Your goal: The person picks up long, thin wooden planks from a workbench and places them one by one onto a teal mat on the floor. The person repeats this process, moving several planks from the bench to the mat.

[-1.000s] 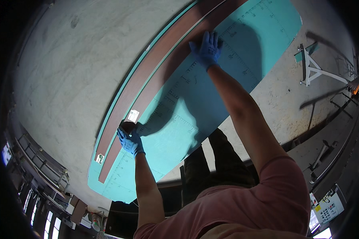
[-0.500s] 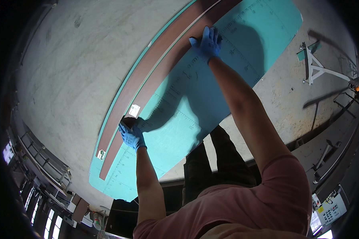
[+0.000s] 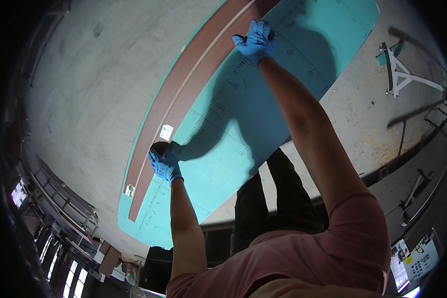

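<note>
I am pressing both gloved hands on the long brown strips (image 3: 184, 94) lying along the far edge of the teal cutting mat (image 3: 263, 114) on the grey counter (image 3: 94, 84). My left hand (image 3: 165, 166) is resting curled on the near part of the strips, fingers bent over something dark that I cannot make out. My right hand (image 3: 256, 42) is lying with fingers spread flat at the far part, gripping nothing. Judgement: I am aligning or holding down the strips against the mat's ruled markings. The next move is calling for even pressure at both ends so the strips are not sliding apart. A white metal stand (image 3: 402, 74) is standing well apart at right.
</note>
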A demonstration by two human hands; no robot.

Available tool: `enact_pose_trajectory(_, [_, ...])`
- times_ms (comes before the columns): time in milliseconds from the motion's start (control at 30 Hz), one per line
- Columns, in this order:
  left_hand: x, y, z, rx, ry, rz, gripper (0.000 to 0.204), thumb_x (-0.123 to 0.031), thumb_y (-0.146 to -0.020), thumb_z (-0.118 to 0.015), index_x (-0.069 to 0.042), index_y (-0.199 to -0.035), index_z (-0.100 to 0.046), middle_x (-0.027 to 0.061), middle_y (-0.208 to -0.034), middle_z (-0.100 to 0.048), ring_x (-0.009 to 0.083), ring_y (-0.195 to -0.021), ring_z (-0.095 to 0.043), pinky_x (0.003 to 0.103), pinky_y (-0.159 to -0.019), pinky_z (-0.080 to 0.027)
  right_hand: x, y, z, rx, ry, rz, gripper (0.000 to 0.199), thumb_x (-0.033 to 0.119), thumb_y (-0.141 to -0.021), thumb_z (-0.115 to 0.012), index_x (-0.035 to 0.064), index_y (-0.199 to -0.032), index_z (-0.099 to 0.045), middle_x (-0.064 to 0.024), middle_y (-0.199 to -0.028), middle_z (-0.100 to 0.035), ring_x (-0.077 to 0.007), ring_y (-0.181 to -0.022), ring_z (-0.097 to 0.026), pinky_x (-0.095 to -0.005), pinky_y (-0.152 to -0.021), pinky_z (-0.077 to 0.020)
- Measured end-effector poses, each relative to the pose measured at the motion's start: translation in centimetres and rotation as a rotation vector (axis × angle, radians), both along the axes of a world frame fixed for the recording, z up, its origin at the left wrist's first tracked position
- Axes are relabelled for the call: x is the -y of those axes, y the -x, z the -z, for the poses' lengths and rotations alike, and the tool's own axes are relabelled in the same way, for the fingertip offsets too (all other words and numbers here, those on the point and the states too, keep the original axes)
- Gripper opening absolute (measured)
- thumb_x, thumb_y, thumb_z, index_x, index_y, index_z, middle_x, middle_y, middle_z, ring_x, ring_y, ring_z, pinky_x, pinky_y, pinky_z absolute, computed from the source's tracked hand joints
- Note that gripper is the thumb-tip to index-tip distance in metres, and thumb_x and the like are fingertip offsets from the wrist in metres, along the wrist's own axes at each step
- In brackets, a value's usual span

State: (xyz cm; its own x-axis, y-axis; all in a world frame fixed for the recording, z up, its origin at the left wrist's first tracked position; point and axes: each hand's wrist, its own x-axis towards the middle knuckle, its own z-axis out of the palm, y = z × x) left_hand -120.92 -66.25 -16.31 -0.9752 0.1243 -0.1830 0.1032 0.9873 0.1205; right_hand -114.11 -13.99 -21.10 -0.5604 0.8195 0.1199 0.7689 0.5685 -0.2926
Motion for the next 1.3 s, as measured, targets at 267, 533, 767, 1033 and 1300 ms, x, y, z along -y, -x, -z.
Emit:
enact_pose_trajectory(267, [0.9, 0.5, -0.4, -0.027, 0.067, 0.128, 0.084, -0.048, -0.1, -0.066, -0.003, -0.167, -0.041, 0.0215, -0.169, -0.046, 0.0386, -0.154, -0.047, 0.044, -0.127, -0.039, 0.8, -4.4, -3.0, -0.247, 0.049, -0.092, 0.084, 0.06, -0.093, -0.069, 0.0045, -0.154, -0.05, -0.0235, -0.161, -0.049, -0.0425, -0.152, -0.042, -0.0597, -0.123, -0.0335])
enact_pose_trajectory(533, [0.9, -3.8, -5.9, 0.21, -0.053, 0.206, 0.066, -0.041, -0.098, -0.066, -0.006, -0.153, -0.057, 0.0228, -0.164, -0.051, 0.0393, -0.151, -0.049, 0.047, -0.118, -0.048, 16.4, -30.0, -9.0, 0.014, 0.398, 0.065, 0.078, 0.046, -0.096, -0.066, 0.0029, -0.158, -0.047, -0.023, -0.163, -0.049, -0.0417, -0.15, -0.047, -0.055, -0.12, -0.0411])
enact_pose_trajectory(767, [1.7, -7.9, 0.7, 0.493, -0.337, 0.494, 0.053, -0.028, -0.085, -0.081, 0.003, -0.125, -0.064, 0.0194, -0.114, -0.072, 0.0418, -0.109, -0.067, 0.049, -0.101, -0.053, 28.4, -50.7, -15.2, 0.41, 0.903, 0.483, 0.06, 0.058, -0.096, -0.062, 0.0163, -0.138, -0.069, -0.0187, -0.138, -0.072, -0.0383, -0.13, -0.068, -0.0519, -0.108, -0.0534])
enact_pose_trajectory(1033, [-12.6, -12.8, -3.2, 1.008, -0.502, 0.215, 0.013, -0.004, -0.095, -0.071, -0.014, -0.088, -0.066, -0.0014, -0.075, -0.06, 0.0179, -0.067, -0.053, 0.038, -0.063, -0.043, 34.2, -60.6, -14.2, 0.029, 0.938, 0.789, 0.048, 0.043, -0.092, -0.068, 0.0109, -0.126, -0.078, -0.0202, -0.129, -0.076, -0.0411, -0.125, -0.07, -0.0536, -0.104, -0.0567])
enact_pose_trajectory(1300, [-20.9, -24.5, -5.0, 1.029, -0.115, 0.467, 0.029, -0.031, -0.096, -0.079, -0.016, -0.12, -0.07, 0.0074, -0.109, -0.073, 0.0223, -0.078, -0.056, 0.048, -0.071, -0.047, 36.0, -80.7, -25.0, -0.014, 0.395, 1.174, 0.061, 0.049, -0.095, -0.067, 0.0077, -0.14, -0.067, -0.022, -0.146, -0.066, -0.042, -0.136, -0.06, -0.0516, -0.115, -0.0472])
